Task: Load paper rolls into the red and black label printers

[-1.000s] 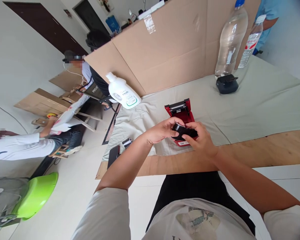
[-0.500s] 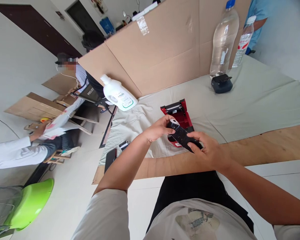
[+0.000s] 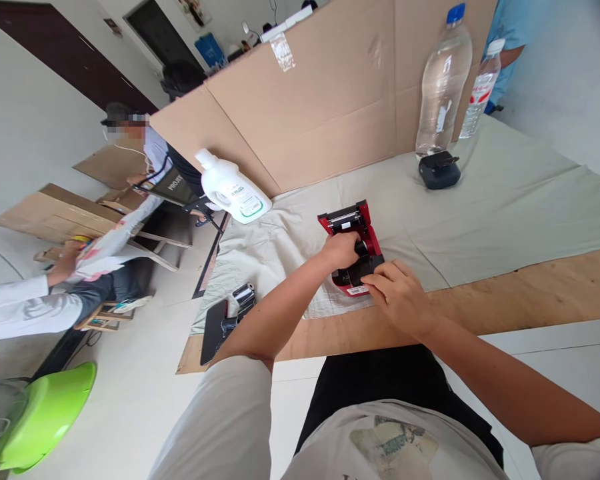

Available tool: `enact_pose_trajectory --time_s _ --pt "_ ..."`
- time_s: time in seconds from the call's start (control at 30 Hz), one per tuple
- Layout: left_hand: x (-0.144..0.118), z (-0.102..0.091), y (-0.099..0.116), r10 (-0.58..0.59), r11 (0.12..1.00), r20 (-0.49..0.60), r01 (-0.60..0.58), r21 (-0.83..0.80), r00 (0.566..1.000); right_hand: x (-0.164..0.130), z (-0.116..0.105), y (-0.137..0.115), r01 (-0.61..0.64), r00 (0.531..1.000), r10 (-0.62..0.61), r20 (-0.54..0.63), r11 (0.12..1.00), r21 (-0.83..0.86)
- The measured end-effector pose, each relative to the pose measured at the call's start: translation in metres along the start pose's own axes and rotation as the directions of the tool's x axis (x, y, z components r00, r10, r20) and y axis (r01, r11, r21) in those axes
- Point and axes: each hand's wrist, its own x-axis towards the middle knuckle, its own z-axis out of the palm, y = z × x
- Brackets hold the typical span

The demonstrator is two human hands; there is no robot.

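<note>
A red and black label printer (image 3: 373,240) stands on the cloth in front of me with its lid raised. Inside it lies a black roll (image 3: 361,268), partly covered by my fingers. My left hand (image 3: 341,251) reaches into the printer with its fingers closed on the roll's far end. At the near right side, my right hand (image 3: 399,293) pinches the black material's edge beside the printer's front corner. The exact spot where my left fingertips meet the roll is hidden.
A white detergent bottle (image 3: 234,189) leans by the cardboard screen (image 3: 330,100). Two water bottles, one large (image 3: 443,87) and one small (image 3: 481,90), stand behind a black case (image 3: 439,171). A dark phone-like slab (image 3: 213,331) and small rolls (image 3: 244,297) lie left. Co-workers sit beyond.
Both hands have lowered the black roll from above the printer into its open body. My left hand has gone deeper into the printer. The view has shifted slightly.
</note>
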Motion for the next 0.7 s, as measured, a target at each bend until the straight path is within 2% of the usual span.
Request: enact_pose_trajectory --time_s 0.13,0.23,0.37,0.43,0.47,0.5,0.53,0.6,0.63,0.67,0.7 --pt "0.010 0.004 0.002 -0.024 0.997 0.048 0.020 0.080 0.999 0.006 0.007 0.002 0.051 0.998 -0.053 -0.041 0.997 -0.057" --pt "0.014 0.006 0.003 -0.005 0.994 0.042 0.000 0.110 0.999 0.007 0.010 0.002 0.116 0.992 -0.118 -0.041 0.992 -0.052" --pt "0.005 0.007 0.000 0.023 0.999 -0.027 -0.021 0.050 0.999 0.005 0.011 0.002 0.162 0.985 -0.167 -0.047 0.982 -0.098" --pt "-0.006 0.005 -0.002 0.047 0.997 -0.111 -0.053 -0.050 0.993 0.003 0.011 0.003 0.172 0.982 -0.180 -0.056 0.978 -0.116" --pt "-0.011 0.003 -0.004 0.061 0.991 -0.187 -0.082 -0.108 0.980 0.002 0.011 0.003 0.171 0.982 -0.178 -0.058 0.978 -0.118" --pt "-0.016 0.001 -0.006 0.068 0.980 -0.290 -0.118 -0.161 0.955 0.001 0.011 0.004 0.165 0.983 -0.173 -0.059 0.979 -0.116" --pt "-0.020 -0.001 -0.009 0.064 0.967 -0.408 -0.158 -0.200 0.911 0.000 0.012 0.004 0.160 0.984 -0.166 -0.056 0.981 -0.110" --pt "-0.023 -0.004 -0.018 0.029 0.950 -0.622 -0.216 -0.227 0.782 -0.001 0.013 0.005 0.157 0.985 -0.163 -0.052 0.982 -0.102" --pt "-0.022 -0.005 -0.024 0.014 0.946 -0.690 -0.232 -0.224 0.724 -0.002 0.013 0.004 0.163 0.984 -0.169 -0.054 0.981 -0.101" --pt "-0.021 -0.005 -0.029 0.011 0.944 -0.726 -0.247 -0.220 0.688 -0.002 0.014 0.004 0.171 0.983 -0.177 -0.058 0.980 -0.103" --pt "-0.020 -0.003 -0.035 0.020 0.939 -0.733 -0.265 -0.220 0.680 -0.002 0.014 0.003 0.176 0.981 -0.184 -0.062 0.979 -0.106"
